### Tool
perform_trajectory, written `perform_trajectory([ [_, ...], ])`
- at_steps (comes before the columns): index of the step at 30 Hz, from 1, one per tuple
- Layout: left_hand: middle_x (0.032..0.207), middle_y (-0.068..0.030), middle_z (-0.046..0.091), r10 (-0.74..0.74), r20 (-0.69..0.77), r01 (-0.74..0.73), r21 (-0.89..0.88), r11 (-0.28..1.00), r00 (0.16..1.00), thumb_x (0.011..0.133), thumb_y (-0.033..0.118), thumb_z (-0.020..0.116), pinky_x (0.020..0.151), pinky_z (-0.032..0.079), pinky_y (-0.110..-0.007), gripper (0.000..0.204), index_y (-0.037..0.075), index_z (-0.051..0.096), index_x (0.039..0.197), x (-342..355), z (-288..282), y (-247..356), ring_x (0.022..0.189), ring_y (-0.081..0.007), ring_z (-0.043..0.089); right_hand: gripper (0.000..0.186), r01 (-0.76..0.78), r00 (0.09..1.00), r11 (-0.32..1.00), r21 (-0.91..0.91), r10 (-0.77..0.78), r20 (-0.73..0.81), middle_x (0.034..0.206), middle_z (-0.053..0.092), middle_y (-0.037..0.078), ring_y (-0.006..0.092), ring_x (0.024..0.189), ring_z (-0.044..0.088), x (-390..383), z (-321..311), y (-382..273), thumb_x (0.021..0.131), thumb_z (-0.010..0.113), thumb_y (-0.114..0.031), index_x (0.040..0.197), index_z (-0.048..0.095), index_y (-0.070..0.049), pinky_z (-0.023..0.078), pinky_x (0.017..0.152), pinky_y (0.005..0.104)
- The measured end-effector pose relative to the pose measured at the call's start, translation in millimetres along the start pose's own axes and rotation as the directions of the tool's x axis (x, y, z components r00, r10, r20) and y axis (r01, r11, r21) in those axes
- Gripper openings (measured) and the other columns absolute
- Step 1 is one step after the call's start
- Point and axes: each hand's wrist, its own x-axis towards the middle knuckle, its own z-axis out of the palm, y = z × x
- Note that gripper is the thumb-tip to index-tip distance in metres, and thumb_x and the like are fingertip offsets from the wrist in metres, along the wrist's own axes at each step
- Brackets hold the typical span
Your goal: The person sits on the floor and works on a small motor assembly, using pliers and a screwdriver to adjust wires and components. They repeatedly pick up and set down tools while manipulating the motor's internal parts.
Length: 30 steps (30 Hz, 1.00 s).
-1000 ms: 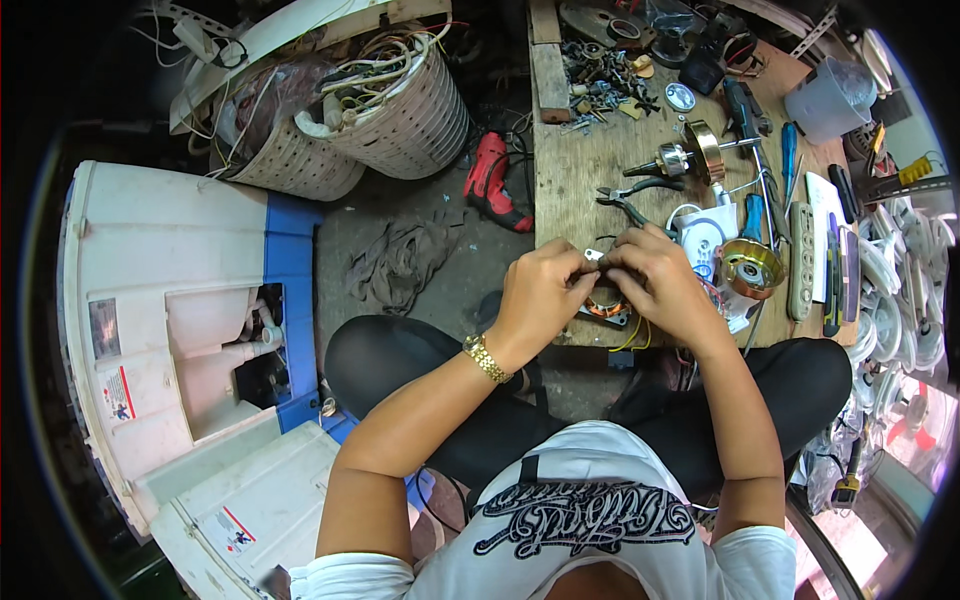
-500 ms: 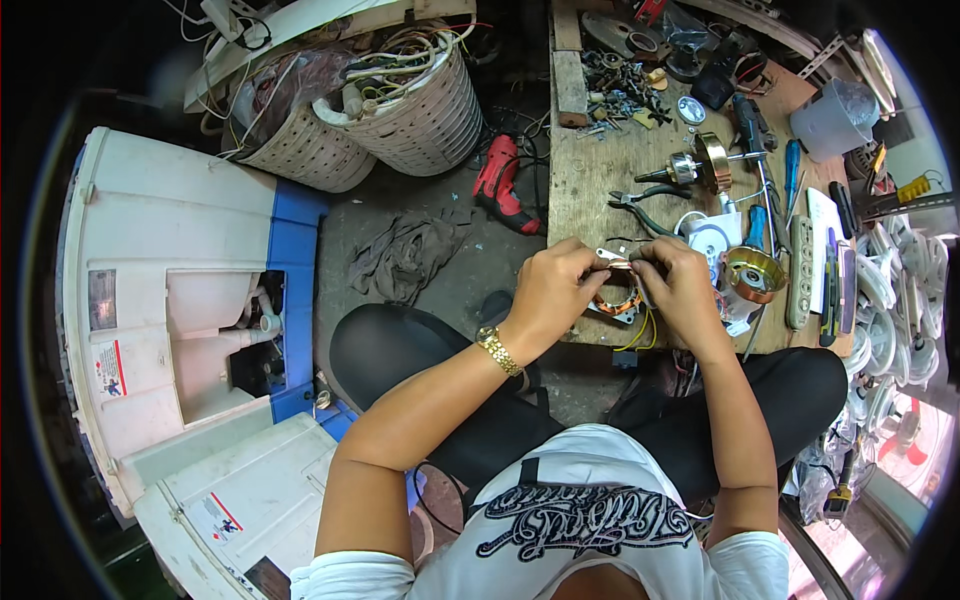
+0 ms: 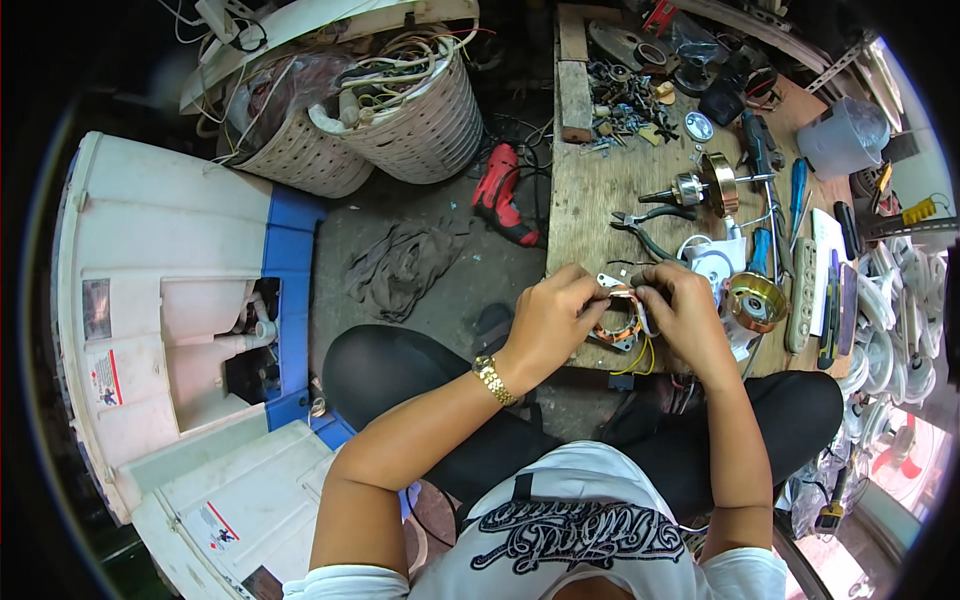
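A motor stator with a ring of copper windings lies at the workbench's near edge, between my hands. Yellow wires hang from its near side. My left hand, with a gold watch on its wrist, pinches at the stator's far left rim, by a pale metal tab. My right hand is closed, thumb and fingertips together at the far right side, where a thin light wire or sleeve runs. The fingers partly hide what they grip.
Beyond the hands are pliers, a rotor with a shaft and a gold-coloured motor cover. A power strip and screwdrivers lie right. A red power tool and dark cloth lie on the floor; filled baskets stand behind.
The view has shifted slightly, so the bench sits a little lower in the picture. Both hands stay at the stator with small finger movements; more of its far rim shows between them.
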Motion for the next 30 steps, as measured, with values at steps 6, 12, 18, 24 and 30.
perform_trajectory([
  [6,0.086,-0.0091,0.065,-0.023,0.023,0.024,-0.046,0.999,0.999,0.081,0.002,0.078,0.058,0.049,-0.031,0.014,-0.001,0.070,0.092,1,0,-2,0.067,-0.0196,0.065,0.013,-0.025,0.999,1.000,0.018,0.025,0.025,0.087,0.065,0.019,0.0360,0.078,0.064,-1,1,-1,0.085,0.071,-0.001,0.094,0.067,0.006,0.050,0.070,0.0401],
  [12,0.085,-0.0078,0.063,-0.099,0.066,0.103,-0.064,0.993,0.993,0.079,-0.001,0.079,0.057,0.047,-0.029,0.022,-0.001,0.069,0.098,6,-1,-1,0.064,-0.0135,0.061,0.012,0.044,0.998,0.999,0.026,-0.044,0.034,0.086,0.062,0.015,0.0326,0.076,0.063,0,2,2,0.084,0.070,0.002,0.095,0.067,0.005,0.049,0.068,0.0367],
  [18,0.085,-0.0064,0.060,-0.131,0.110,0.138,-0.056,0.989,0.985,0.079,0.000,0.079,0.058,0.046,-0.030,0.022,0.001,0.070,0.099,11,-8,4,0.062,-0.0149,0.057,0.016,-0.060,0.998,0.987,0.146,0.055,0.043,0.087,0.062,0.019,0.0384,0.080,0.063,3,0,-4,0.083,0.070,0.004,0.098,0.066,0.007,0.049,0.072,0.0421],
  [24,0.086,-0.0061,0.060,-0.094,0.126,0.095,0.000,0.995,0.987,0.081,0.004,0.079,0.060,0.047,-0.032,0.019,0.004,0.070,0.098,10,-9,4,0.067,-0.0198,0.059,0.019,-0.093,0.989,0.993,0.066,0.085,0.123,0.089,0.060,0.020,0.0375,0.080,0.062,9,-5,-7,0.083,0.070,0.002,0.100,0.064,0.008,0.048,0.070,0.0418],
  [30,0.088,-0.0064,0.062,-0.045,0.102,0.044,0.015,0.999,0.994,0.081,0.006,0.079,0.064,0.050,-0.034,0.018,0.003,0.070,0.096,9,-7,2,0.075,-0.0232,0.062,0.017,-0.151,0.983,0.982,0.114,0.136,0.126,0.087,0.057,0.017,0.0302,0.078,0.058,8,-3,-7,0.083,0.068,0.005,0.097,0.059,0.009,0.047,0.071,0.0348],
])
